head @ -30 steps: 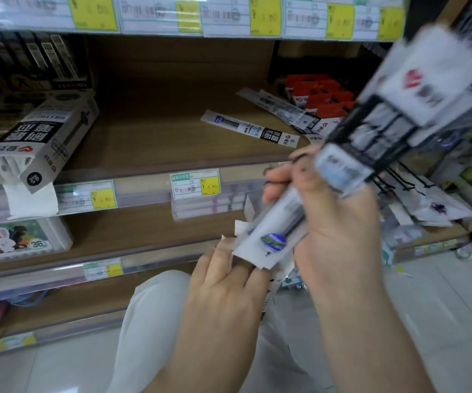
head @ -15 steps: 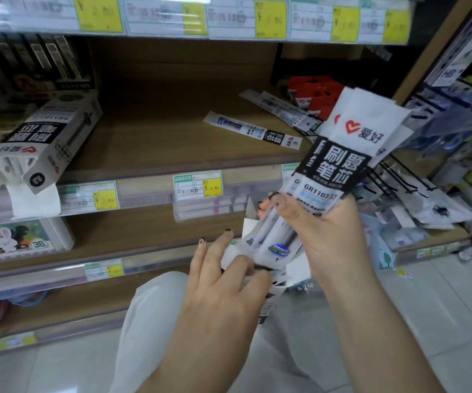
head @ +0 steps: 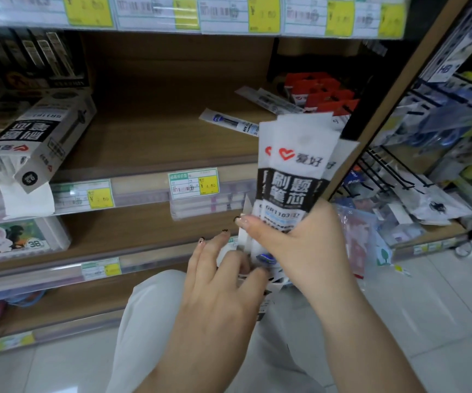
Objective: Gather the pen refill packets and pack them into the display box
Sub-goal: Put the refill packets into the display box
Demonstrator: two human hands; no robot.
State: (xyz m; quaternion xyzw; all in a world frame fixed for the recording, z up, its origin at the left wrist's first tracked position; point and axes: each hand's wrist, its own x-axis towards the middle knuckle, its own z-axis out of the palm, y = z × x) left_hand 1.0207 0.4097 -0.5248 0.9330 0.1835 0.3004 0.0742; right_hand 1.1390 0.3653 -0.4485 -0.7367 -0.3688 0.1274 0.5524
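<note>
On the wooden shelf at chest height, the stock is found only partly gathered. At the left end of the shelf the display box is seen lying on its side, its open end hanging over the shelf lip, with white packet ends showing in the mouth. How full it is cannot be told.

Loose refill packets are noted toward the right of the same shelf. One packet lies flat on the board, well apart from the box, and at least two more lie behind it, near a row of red packs. These are judged to be still awaiting collection.

Below the shelf edge, in front of the price rail, a bundle of refill packets is held upright. It is gripped low down by the right hand, thumb across the front and fingers closed behind, so that the printed headers fan out above. The exact count in the bundle cannot be told; three or so headers are visible.

The left hand is placed at the foot of the bundle, fingers spread and touching the lower ends. It is not closed round anything that can be seen; it appears to be squaring the ends.

The work is judged to be at an intermediate stage. Several packets are gathered in hand but not yet boxed. The loose packets are still to be picked up, and the bundle is still to be carried across to the left and slid into the box.
</note>
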